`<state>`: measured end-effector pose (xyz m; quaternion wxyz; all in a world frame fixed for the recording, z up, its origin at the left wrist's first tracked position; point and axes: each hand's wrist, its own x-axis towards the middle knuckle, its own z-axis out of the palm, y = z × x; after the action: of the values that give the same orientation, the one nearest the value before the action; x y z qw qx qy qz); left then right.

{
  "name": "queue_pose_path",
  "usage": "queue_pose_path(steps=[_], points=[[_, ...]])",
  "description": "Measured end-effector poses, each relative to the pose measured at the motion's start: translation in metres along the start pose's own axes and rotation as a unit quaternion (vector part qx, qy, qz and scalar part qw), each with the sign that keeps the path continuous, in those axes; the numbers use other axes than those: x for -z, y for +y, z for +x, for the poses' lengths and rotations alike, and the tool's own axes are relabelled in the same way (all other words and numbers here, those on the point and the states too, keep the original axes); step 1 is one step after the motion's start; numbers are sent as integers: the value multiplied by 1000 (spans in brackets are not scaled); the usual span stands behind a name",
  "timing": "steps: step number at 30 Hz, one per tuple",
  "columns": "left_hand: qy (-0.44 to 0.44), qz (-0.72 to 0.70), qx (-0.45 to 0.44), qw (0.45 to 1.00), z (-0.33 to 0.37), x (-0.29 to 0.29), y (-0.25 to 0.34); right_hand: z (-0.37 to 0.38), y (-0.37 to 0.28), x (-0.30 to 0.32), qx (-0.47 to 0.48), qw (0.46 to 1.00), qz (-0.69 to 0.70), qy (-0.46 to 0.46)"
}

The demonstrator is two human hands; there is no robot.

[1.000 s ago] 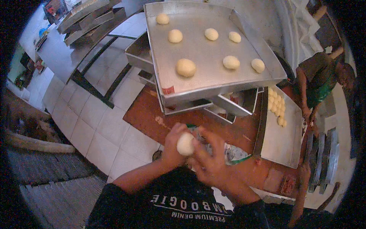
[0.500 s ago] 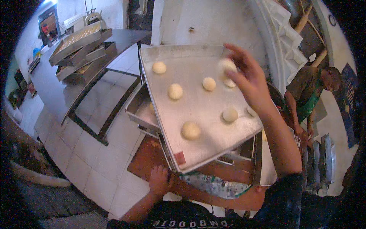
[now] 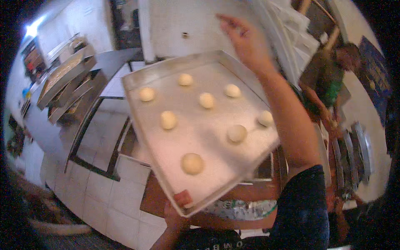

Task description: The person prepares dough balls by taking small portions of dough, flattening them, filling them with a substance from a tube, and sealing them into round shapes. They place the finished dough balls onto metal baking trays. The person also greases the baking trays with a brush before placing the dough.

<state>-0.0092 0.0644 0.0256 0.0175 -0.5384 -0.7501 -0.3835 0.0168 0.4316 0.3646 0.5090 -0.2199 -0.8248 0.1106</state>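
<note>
A large metal baking tray fills the middle of the view, tilted, with several round pale dough balls on it. The biggest dough ball lies nearest me, and others such as one are spread further back. My left hand grips the tray's near corner, thumb on top of the rim. My right hand is raised above the tray's far right corner with fingers apart and nothing in it. My right forearm crosses the tray's right edge.
A person in a green top works at the right beside round pans. Stacked metal trays sit on a counter at the left. Under the tray are a wooden table and a white tiled floor.
A second ago both hands held a dough ball at my chest. My right hand then reached over the tray and has since risen past its far corner, empty. My left hand moved to the tray's near corner.
</note>
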Motion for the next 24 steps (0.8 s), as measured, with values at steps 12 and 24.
queue_pose_path(steps=[12,24], points=[[-12,65,32,997,-42,-10,-27,-285,260,239,-325,843,-415,-109],[46,-17,87,995,-33,30,107,-324,270,184,-245,918,-284,-131]])
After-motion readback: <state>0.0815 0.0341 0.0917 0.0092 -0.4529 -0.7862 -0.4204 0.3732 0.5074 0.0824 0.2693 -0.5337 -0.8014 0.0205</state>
